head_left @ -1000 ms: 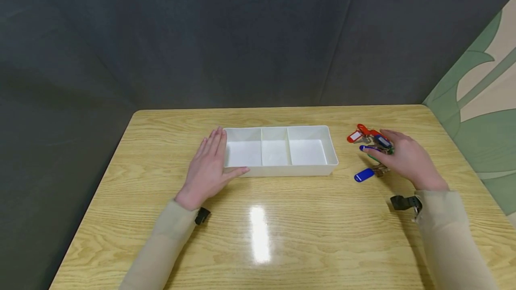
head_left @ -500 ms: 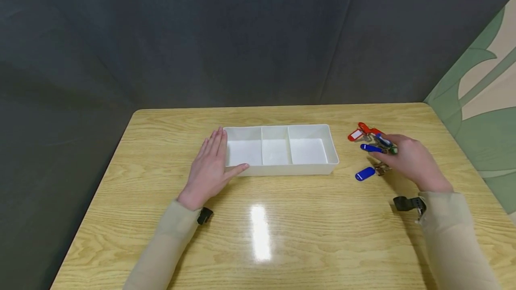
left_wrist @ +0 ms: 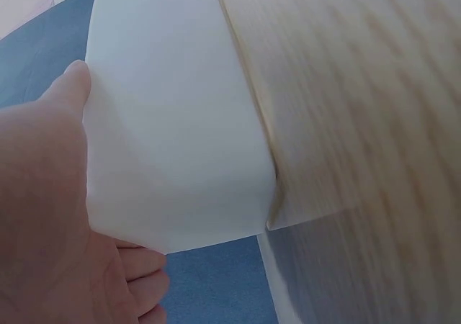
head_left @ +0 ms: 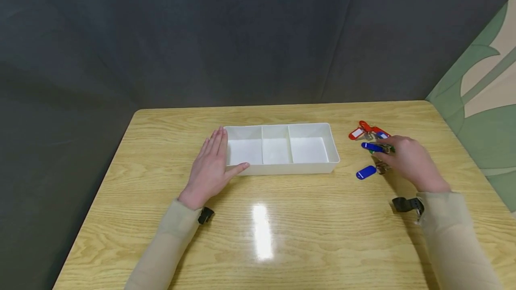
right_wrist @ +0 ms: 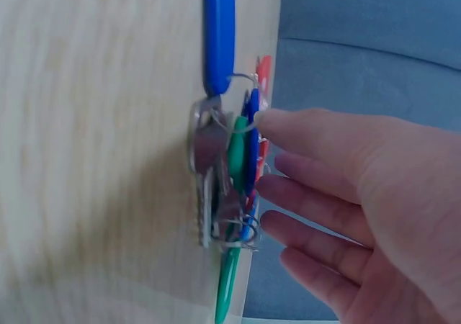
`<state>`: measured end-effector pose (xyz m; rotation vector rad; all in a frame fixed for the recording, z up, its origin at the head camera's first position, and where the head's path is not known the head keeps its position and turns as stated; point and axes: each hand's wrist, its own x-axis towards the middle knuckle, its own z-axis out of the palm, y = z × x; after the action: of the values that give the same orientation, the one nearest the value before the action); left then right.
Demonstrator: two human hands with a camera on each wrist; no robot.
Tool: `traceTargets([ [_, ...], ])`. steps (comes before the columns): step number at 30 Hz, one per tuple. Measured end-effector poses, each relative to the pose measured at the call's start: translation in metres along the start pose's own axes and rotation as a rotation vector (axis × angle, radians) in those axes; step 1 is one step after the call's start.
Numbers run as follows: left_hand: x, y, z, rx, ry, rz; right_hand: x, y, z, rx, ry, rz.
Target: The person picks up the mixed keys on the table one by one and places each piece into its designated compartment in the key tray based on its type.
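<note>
My left hand (head_left: 209,164) lies against the left end of a white divided tray (head_left: 282,169), its fingers straight along the end and its thumb across the front rim. In the left wrist view the palm is beside the tray's white wall (left_wrist: 173,122). My right hand (head_left: 414,163) is over a small pile of keys with coloured tags. Its thumb and index finger are apart around a blue key tag's (head_left: 372,147) keys. In the right wrist view the thumb tip meets a thin metal ring, while the other fingertips are beside the keys (right_wrist: 209,140) and a green tag (right_wrist: 227,284).
Red key tags (head_left: 356,134) lie behind the right hand's fingers. Another blue key tag (head_left: 366,172) with its keys lies nearer the front. The wooden table (head_left: 322,227) ends at a dark curtain (head_left: 242,39), with a green patterned panel (head_left: 489,138) on the right.
My right hand has shifted slightly among the key tags, its thumb drawing back from the middle blue tag, which now shows more fully. My left hand stays against the tray.
</note>
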<state>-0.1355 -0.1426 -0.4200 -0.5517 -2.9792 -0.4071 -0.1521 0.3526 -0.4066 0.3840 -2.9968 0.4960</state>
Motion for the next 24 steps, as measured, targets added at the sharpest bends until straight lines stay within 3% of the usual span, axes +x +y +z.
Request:
traceTargets([
  [12,0.001,0.0,0.0,0.001,-0.007,-0.007,0.005,0.004,0.008,-0.035,0.037,-0.045],
  [24,0.0,-0.001,0.001,0.001,-0.004,-0.009,0.002,0.011,0.008,-0.019,0.051,0.006],
])
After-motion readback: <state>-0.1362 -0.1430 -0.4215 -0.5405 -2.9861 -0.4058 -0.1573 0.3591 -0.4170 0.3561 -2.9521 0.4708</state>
